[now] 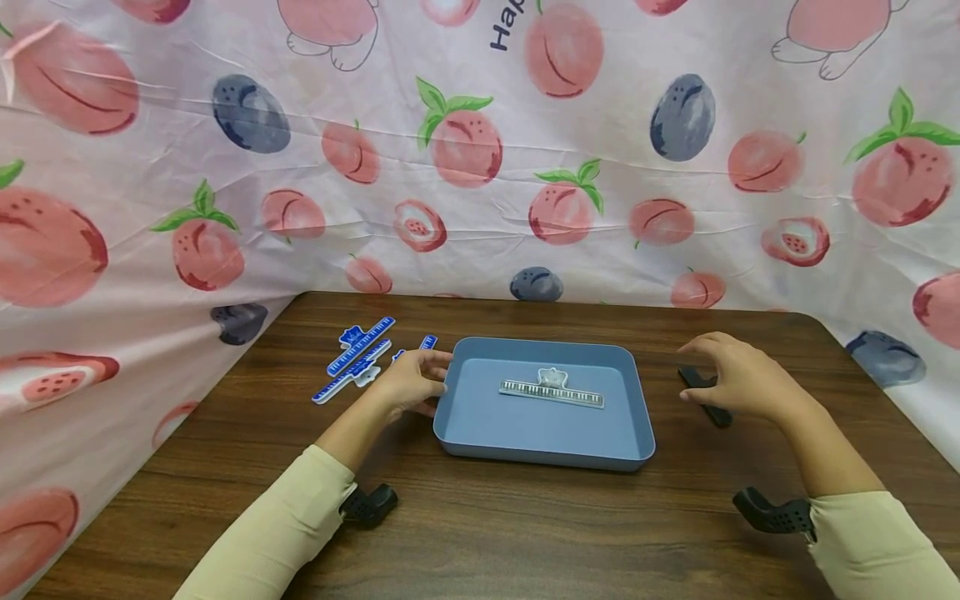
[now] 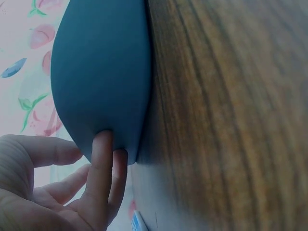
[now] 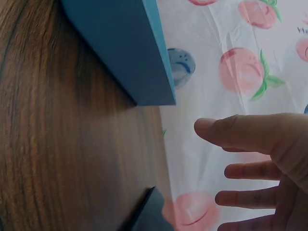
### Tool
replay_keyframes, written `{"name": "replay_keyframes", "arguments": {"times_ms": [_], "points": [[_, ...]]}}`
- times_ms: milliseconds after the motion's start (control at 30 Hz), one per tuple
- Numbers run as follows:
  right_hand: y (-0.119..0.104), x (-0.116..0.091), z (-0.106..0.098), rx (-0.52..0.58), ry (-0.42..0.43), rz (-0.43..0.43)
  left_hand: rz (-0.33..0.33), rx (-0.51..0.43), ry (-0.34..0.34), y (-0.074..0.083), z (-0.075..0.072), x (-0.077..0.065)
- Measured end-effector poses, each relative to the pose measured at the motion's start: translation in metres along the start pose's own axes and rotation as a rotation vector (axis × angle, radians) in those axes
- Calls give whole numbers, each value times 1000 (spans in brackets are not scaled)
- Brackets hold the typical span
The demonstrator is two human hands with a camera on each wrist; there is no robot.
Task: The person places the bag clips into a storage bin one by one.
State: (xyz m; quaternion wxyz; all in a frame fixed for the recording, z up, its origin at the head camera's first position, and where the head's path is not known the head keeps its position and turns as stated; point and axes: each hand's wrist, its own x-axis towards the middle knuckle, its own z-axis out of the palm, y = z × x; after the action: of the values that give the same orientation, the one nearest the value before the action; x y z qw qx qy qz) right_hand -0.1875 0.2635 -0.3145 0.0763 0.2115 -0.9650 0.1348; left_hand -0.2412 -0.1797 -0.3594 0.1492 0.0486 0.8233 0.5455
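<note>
A blue-grey rectangular tray [image 1: 540,454] rests on the table. Inside it lies a clear clip [image 1: 552,387] with a piano-key pattern. My left hand [image 1: 408,383] is at the tray's left end. In the left wrist view, fairly straight fingers [image 2: 101,168] touch the tray's outer wall [image 2: 103,72], and the thumb tip is right at its rim. To the right of the tray, my right hand [image 1: 746,379] holds nothing, its fingers spread and loosely bent above a long black object [image 1: 716,412]. The right wrist view shows this hand [image 3: 274,168] apart from the tray [image 3: 120,43].
Left of the tray lie a blue piano-key clip [image 1: 360,346], a blue-and-white one [image 1: 352,372] and another [image 1: 427,342], partly hidden behind the left hand. A fruit-printed cloth [image 1: 480,250] hangs behind and beside the brown wooden table [image 1: 525,533].
</note>
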Motion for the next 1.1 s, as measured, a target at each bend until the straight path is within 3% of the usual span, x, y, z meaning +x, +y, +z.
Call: {"name": "replay_keyframes", "arguments": {"times_ms": [467,800,1100], "points": [[26,-2,18,20,-27,76,-6,-6,-2,4,0,-2],[41,1,28,39,-120,142,-3,-12,-2,3,0,-2],[41,7,32,34,-177,169,-9,-11,-4,2,0,-2]]}}
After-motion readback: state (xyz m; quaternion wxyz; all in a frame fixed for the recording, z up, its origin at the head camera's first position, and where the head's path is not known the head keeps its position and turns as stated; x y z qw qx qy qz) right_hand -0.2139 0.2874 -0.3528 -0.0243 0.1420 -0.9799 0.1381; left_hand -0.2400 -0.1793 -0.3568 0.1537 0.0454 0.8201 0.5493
